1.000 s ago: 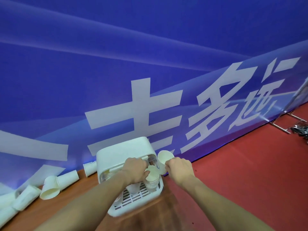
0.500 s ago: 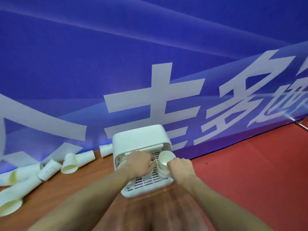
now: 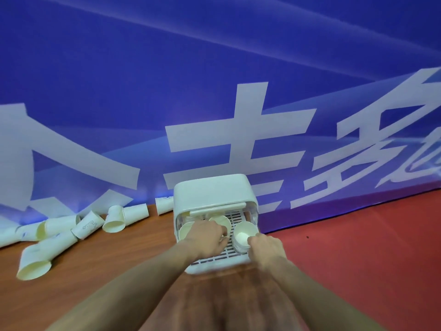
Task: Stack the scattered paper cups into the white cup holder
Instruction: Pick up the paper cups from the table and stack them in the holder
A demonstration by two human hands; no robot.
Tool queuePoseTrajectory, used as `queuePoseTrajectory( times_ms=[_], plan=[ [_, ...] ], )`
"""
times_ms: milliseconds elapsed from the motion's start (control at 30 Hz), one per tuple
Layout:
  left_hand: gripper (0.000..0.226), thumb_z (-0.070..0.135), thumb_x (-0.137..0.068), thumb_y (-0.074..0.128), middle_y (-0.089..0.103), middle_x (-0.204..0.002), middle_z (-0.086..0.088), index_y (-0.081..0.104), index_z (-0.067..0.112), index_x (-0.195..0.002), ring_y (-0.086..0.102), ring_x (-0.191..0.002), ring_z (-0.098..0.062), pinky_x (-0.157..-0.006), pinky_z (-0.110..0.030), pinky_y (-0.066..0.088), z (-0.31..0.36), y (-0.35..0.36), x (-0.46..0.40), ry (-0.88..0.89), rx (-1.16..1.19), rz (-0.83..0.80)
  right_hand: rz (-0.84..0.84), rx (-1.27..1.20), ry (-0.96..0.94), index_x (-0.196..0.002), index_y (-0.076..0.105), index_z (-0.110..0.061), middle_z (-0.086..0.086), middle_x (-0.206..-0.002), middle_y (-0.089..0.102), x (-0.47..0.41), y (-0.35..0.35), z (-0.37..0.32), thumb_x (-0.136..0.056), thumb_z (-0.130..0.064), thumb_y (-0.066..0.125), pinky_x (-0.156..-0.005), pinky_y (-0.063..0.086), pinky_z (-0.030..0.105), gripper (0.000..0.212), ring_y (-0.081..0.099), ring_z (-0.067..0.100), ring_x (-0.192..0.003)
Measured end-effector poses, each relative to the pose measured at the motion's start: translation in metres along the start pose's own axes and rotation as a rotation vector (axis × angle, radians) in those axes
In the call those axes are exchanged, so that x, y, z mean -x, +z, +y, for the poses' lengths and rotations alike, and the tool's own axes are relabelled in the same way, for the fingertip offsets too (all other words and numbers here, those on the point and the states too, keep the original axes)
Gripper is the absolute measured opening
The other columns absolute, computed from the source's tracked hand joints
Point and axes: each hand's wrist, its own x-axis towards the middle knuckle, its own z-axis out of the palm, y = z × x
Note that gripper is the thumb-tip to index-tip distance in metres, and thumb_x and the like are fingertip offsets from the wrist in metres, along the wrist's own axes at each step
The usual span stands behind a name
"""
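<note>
**Cups being seated in the holder**

Head view: The white cup holder (image 3: 214,194) is set on the wooden worktop (image 3: 114,263) against the blue banner (image 3: 167,91), its slotted tray drawn forward so that cups can be dropped in from above. The right hand (image 3: 266,247) is curled round the rim of a nested stack of cups (image 3: 243,236) at the tray's right side, apparently so that the stack is steadied as it is seated. The left hand (image 3: 206,236) is curled over the cups at the tray's middle; whether one is actually pinched cannot be told. Many scattered paper cups (image 3: 114,219) are left lying on their sides to the left, well apart from the holder, so the task is judged far from finished.
</note>
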Motion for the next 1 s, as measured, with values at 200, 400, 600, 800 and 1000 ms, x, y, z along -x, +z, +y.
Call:
queuePoseTrajectory(
  times_ms=[200, 400, 600, 800, 1000],
  plan=[
    [0.032, 0.040, -0.091, 0.047, 0.071, -0.078, -0.006, 0.070, 0.018, -0.084, 0.066, -0.075, -0.027, -0.066, -0.031, 0.052, 0.017, 0.015, 0.000, -0.218, 0.428, -0.006, 0.078, -0.223, 0.017, -0.118, 0.044, -0.023, 0.004, -0.102, 0.067, -0.004, -0.012, 0.012, -0.086, -0.026, 0.051, -0.073, 0.045, 0.036, 0.033, 0.064, 0.030, -0.094],
    [0.037, 0.037, -0.090, 0.057, 0.056, -0.054, 0.008, 0.056, 0.022, -0.056, 0.054, -0.061, -0.013, -0.061, -0.026, 0.039, 0.044, 0.044, -0.002, -0.478, 0.814, 0.042, 0.081, -0.735, 0.221, -0.119, 0.043, -0.017, 0.005, -0.110, 0.063, -0.007, -0.001, 0.019, -0.090, -0.050, 0.055, -0.079, 0.044, 0.035, 0.045, 0.059, 0.027, -0.102],
    [0.038, 0.044, -0.088, 0.066, 0.054, -0.064, -0.001, 0.054, 0.019, -0.063, 0.053, -0.065, -0.020, -0.066, -0.028, 0.046, 0.058, 0.066, -0.010, -0.824, 1.408, 0.052, -0.039, -1.204, 0.467, -0.138, 0.042, -0.008, 0.010, -0.131, 0.053, -0.017, 0.018, 0.021, -0.092, -0.058, 0.050, -0.094, 0.041, 0.030, 0.068, 0.053, 0.027, -0.116],
    [0.028, 0.042, -0.088, 0.070, 0.042, -0.072, -0.001, 0.053, 0.020, -0.081, 0.042, -0.058, -0.012, -0.052, -0.021, 0.032, 0.068, 0.074, -0.020, -0.887, 1.893, 0.073, -0.173, -1.631, 0.574, -0.138, 0.048, -0.012, 0.007, -0.133, 0.052, -0.021, 0.034, 0.023, -0.090, -0.059, 0.055, -0.075, 0.056, 0.032, 0.067, 0.062, 0.027, -0.103],
    [0.033, 0.041, -0.091, 0.066, 0.051, -0.094, -0.008, 0.065, 0.010, -0.104, 0.049, -0.077, -0.017, -0.059, -0.022, 0.038, 0.074, 0.079, -0.025, -0.853, 1.985, 0.080, -0.289, -1.812, 0.493, -0.133, 0.047, -0.018, 0.010, -0.120, 0.056, -0.024, 0.047, 0.024, -0.093, -0.050, 0.057, -0.092, 0.050, 0.037, 0.052, 0.060, 0.030, -0.111]
  ],
)
